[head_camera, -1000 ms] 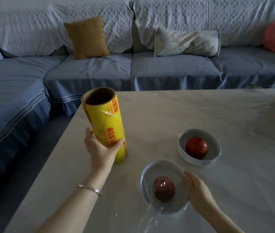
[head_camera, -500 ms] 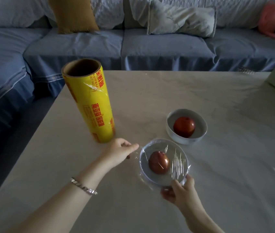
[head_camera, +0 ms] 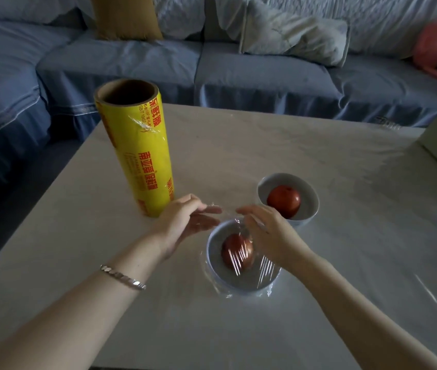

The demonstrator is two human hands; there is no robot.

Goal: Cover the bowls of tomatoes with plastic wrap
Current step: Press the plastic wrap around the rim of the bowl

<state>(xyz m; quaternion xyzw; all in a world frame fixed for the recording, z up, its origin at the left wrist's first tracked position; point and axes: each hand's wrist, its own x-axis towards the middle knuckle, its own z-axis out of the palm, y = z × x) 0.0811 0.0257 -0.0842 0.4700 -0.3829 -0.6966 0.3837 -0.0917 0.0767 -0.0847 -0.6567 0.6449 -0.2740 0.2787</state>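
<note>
Fingers (head_camera: 201, 208) of left hand (head_camera: 182, 222): almost straight, pointing rightward, thumb just beneath them. Fingers (head_camera: 249, 213) of right hand (head_camera: 268, 233): likewise straight and relaxed, pointing leftward, palm turned down. Tips of both sets close, facing each other, apart by a small gap. Touching plastic wrap (head_camera: 241, 260) at its far edge, a wrinkled fold lying across left fingertips; cannot tell whether pinched between left thumb and fingers. Nothing plainly gripped on right side.

Directly beneath right fingers and a little toward wrists: near bowl (head_camera: 213, 259), grey, resting on table (head_camera: 318, 156). Film stretched over its mouth, streaked with creases, spilling past rim nearest wrists and crumpling on tabletop. Under film, below right palm's edge: wrapped tomato (head_camera: 236, 253), dark red.

Just beyond right knuckles: far bowl (head_camera: 310, 193), uncovered, holding bare tomato (head_camera: 283, 201).

Just beyond left knuckles, near but not touching: yellow roll (head_camera: 139, 156), standing upright, red lettering down its side, cardboard core open at top, loose flap of film clinging high on it.

Back from left fingers, round wrist: silver bracelet (head_camera: 122, 276).

Well beyond all fingertips, past table's far edge: blue sofa (head_camera: 238, 76), mustard cushion (head_camera: 126, 17), pale pillow (head_camera: 292, 41).
</note>
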